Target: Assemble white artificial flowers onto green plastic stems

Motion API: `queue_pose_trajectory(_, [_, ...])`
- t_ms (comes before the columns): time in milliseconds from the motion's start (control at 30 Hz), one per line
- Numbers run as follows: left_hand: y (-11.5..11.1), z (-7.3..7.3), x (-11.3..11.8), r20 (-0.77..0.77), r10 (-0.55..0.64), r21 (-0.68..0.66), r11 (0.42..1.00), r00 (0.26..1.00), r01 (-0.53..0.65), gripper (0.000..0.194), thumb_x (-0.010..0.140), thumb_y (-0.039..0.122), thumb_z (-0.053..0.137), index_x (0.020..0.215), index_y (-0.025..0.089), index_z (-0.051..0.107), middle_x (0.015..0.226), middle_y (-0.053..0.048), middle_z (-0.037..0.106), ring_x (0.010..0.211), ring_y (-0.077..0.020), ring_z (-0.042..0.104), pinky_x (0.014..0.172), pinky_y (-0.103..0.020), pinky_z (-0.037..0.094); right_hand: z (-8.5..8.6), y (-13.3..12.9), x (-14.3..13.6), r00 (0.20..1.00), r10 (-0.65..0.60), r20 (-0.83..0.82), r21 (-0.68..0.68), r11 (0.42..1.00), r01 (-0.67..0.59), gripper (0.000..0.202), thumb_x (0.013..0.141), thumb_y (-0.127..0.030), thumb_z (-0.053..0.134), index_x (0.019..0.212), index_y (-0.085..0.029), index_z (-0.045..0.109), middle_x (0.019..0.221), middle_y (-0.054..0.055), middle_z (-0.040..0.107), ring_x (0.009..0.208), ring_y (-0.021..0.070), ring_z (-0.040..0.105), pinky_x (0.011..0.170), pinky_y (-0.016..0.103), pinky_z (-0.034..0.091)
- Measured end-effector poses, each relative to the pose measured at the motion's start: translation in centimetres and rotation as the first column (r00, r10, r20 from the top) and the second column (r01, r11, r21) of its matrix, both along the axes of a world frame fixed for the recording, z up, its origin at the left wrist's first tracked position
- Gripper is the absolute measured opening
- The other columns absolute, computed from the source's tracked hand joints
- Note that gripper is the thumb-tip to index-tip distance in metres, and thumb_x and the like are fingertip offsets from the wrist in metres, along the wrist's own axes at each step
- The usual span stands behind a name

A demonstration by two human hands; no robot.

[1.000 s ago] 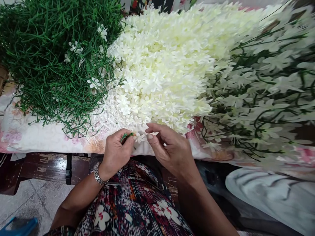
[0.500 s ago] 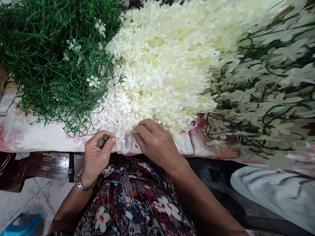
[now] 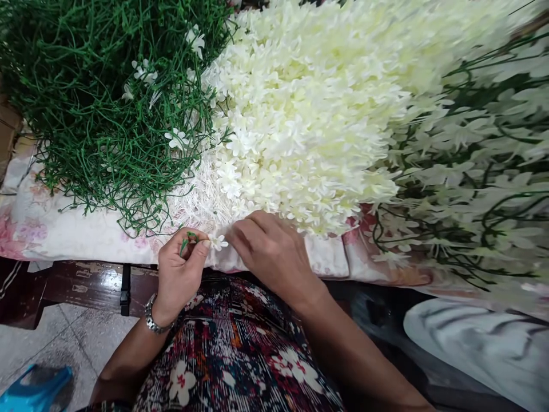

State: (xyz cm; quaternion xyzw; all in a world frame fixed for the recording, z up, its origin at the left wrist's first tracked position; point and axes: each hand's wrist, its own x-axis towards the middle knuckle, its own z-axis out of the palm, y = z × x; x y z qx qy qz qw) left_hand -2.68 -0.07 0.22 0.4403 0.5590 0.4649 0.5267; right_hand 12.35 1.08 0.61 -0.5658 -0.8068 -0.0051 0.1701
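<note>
My left hand is closed in a pinch around a green plastic stem. A white artificial flower sticks out past its thumb and forefinger. Just right of that flower, my right hand has its fingers bunched together; its fingertips are blurred, and what they hold, if anything, is hidden. White stamen pieces lie in a small heap beyond both hands. Behind my right hand spreads a big pile of loose cream-white flower heads.
A tangled heap of green plastic stems covers the left, with a few white flowers on it. Assembled white flower sprays lie at right. Everything rests on a floral cloth. A blue plastic object is on the floor.
The view has shifted, so most things sit further right. The white flower at my left fingertips is now closer to my right hand's fingers and shows more fully open petals.
</note>
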Motion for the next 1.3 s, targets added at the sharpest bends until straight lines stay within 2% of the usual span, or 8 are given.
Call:
queue_pose_trajectory(133, [0.0,-0.1,0.2,0.009,-0.018,-0.013,1.0,1.0,0.018,0.006,0.075,0.021,0.054,0.072,0.016,0.052,0.051,0.006,0.039,0.04,-0.0027,0.032,0.037,-0.015,0.028,-0.2,0.1,-0.5,1.0,-0.017,-0.022,-0.045,0.999,0.016,0.016,0.079,-0.018,0.041,0.067,-0.016,0.052,0.068,0.004,0.05,0.066,0.0135,0.046,0.058,0.026,0.037])
queue_pose_trajectory(267, [-0.1,-0.4,0.4,0.088,0.006,-0.019,1.0,0.996,-0.005,0.01,0.074,0.022,0.055,0.069,0.016,0.05,0.049,0.007,0.036,0.037,-0.0019,0.029,0.035,-0.015,0.025,0.3,-0.6,0.8,0.94,-0.014,-0.342,-0.159,0.986,-0.044,0.008,0.076,-0.014,0.045,0.071,-0.017,0.05,0.066,0.001,0.049,0.061,0.0098,0.045,0.057,0.023,0.038])
queue_pose_trajectory(433, [-0.1,-0.4,1.0,0.212,0.0,-0.051,0.999,0.977,0.011,0.012,0.075,0.024,0.056,0.069,0.016,0.049,0.048,0.008,0.034,0.034,-0.0008,0.025,0.031,-0.015,0.022,0.9,-1.6,1.6,0.611,-0.202,-0.765,-0.333,0.937,-0.107,0.008,0.072,-0.012,0.05,0.074,-0.02,0.049,0.064,-0.003,0.05,0.055,0.0065,0.046,0.049,0.019,0.037])
queue_pose_trajectory(533, [-0.2,0.0,1.3,0.183,-0.018,-0.041,0.999,0.983,0.026,0.011,0.075,0.023,0.056,0.069,0.016,0.049,0.049,0.008,0.035,0.035,-0.001,0.028,0.032,-0.015,0.023,1.3,-2.1,0.9,0.468,-0.19,-0.863,-0.304,0.936,-0.18,0.012,0.071,-0.009,0.05,0.074,-0.02,0.049,0.069,-0.002,0.053,0.062,0.0086,0.051,0.053,0.021,0.041])
queue_pose_trajectory(600, [-0.4,0.2,1.5,0.148,-0.037,-0.04,0.998,0.988,0.043,0.011,0.075,0.024,0.055,0.069,0.016,0.05,0.05,0.007,0.037,0.036,-0.001,0.029,0.033,-0.015,0.025,1.3,-2.1,0.4,0.461,-0.12,-0.879,-0.222,0.96,-0.173,0.013,0.07,-0.008,0.05,0.075,-0.02,0.05,0.072,-0.001,0.054,0.067,0.0103,0.053,0.058,0.024,0.043])
queue_pose_trajectory(767, [-0.7,0.4,2.0,0.189,-0.077,-0.032,0.996,0.979,0.084,0.01,0.075,0.026,0.056,0.072,0.016,0.052,0.051,0.006,0.041,0.036,-0.0014,0.03,0.032,-0.016,0.025,0.3,-1.8,-0.2,0.555,-0.009,-0.832,-0.064,0.995,-0.079,0.008,0.071,-0.012,0.053,0.075,-0.019,0.053,0.08,0.002,0.057,0.077,0.0132,0.054,0.067,0.029,0.044])
queue_pose_trajectory(1100, [-0.9,0.2,2.4,0.259,-0.1,-0.04,0.993,0.961,0.114,0.009,0.074,0.024,0.057,0.072,0.016,0.055,0.057,0.004,0.049,0.037,-0.0011,0.033,0.033,-0.016,0.026,-0.9,-2.0,0.1,0.434,-0.089,-0.897,-0.141,0.986,-0.089,0.006,0.071,-0.013,0.056,0.074,-0.019,0.057,0.077,0.001,0.057,0.074,0.0123,0.054,0.064,0.028,0.043])
queue_pose_trajectory(1300, [-0.9,0.1,2.3,0.302,-0.101,-0.056,0.991,0.948,0.123,0.01,0.072,0.025,0.059,0.071,0.016,0.057,0.053,0.004,0.045,0.036,-0.0015,0.031,0.033,-0.017,0.024,-1.1,-2.1,0.0,0.429,-0.077,-0.9,-0.118,0.99,-0.071,0.011,0.069,-0.01,0.057,0.075,-0.019,0.058,0.076,0.001,0.057,0.072,0.0121,0.055,0.064,0.028,0.043])
